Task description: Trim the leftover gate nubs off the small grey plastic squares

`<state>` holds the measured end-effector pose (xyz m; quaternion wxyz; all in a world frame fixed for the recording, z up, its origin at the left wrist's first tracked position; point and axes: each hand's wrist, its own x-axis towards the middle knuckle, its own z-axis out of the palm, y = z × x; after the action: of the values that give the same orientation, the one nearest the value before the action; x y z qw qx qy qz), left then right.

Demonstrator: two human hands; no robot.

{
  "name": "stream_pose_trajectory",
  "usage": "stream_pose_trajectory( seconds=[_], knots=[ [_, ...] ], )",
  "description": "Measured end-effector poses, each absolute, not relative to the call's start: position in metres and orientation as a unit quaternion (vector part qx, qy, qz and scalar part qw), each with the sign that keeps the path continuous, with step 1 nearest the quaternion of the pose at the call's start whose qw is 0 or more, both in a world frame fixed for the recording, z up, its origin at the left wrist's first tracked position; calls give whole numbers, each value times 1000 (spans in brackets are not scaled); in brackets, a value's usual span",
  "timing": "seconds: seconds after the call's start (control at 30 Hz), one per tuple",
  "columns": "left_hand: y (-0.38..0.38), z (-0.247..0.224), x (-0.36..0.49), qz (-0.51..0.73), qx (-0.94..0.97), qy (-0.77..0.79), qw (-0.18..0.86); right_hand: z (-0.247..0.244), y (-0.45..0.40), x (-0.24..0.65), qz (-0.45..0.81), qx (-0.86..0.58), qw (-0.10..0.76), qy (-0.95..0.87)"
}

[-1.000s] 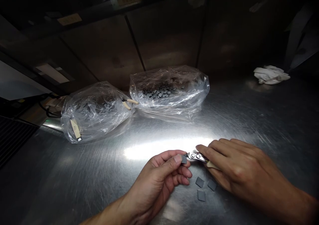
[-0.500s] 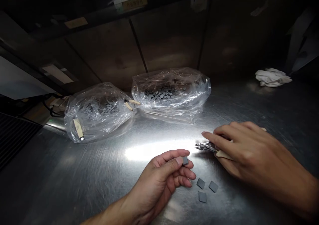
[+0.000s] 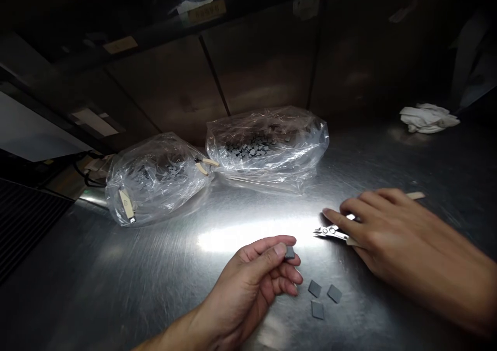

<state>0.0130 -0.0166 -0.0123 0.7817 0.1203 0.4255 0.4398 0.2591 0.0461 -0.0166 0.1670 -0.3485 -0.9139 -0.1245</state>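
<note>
Now left hand pinches a tile, right hand grips cutters.

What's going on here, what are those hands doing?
A person pinches a small grey tile in their left hand. Their right hand holds small cutters with pale handles above a steel table. Three more tiles lie near the hands, and two clear plastic bags of grey pieces sit behind.
</note>
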Motion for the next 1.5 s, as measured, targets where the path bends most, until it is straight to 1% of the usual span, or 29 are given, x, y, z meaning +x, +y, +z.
stream_pose_trajectory(
  seconds=[0.07, 0.17, 0.23, 0.37, 0.77, 1.13, 1.37, 1.5],
  knots=[
    [-17, -13, 13, 439, 123, 425, 782, -19, 46, 261, -115, -365, 163, -909],
    [-16, -15, 12, 434, 124, 423, 785, -18, 43, 260, -104, -372, 194, -902],
    [-15, -15, 11, 435, 122, 419, 788, -15, 38, 256, -75, -363, 222, -902],
    [-15, -16, 10, 443, 118, 413, 787, -14, 31, 246, -14, -340, 250, -906],
    [-19, -17, 11, 458, 120, 405, 782, -23, 27, 234, 42, -304, 278, -910],
    [-17, -18, 9, 453, 99, 399, 791, -27, 23, 229, 12, -317, 256, -913],
    [-16, -16, 7, 444, 100, 399, 796, -26, 23, 229, -4, -323, 258, -911],
    [-16, -15, 7, 440, 99, 399, 798, -22, 23, 230, -38, -322, 263, -909]
  ],
)
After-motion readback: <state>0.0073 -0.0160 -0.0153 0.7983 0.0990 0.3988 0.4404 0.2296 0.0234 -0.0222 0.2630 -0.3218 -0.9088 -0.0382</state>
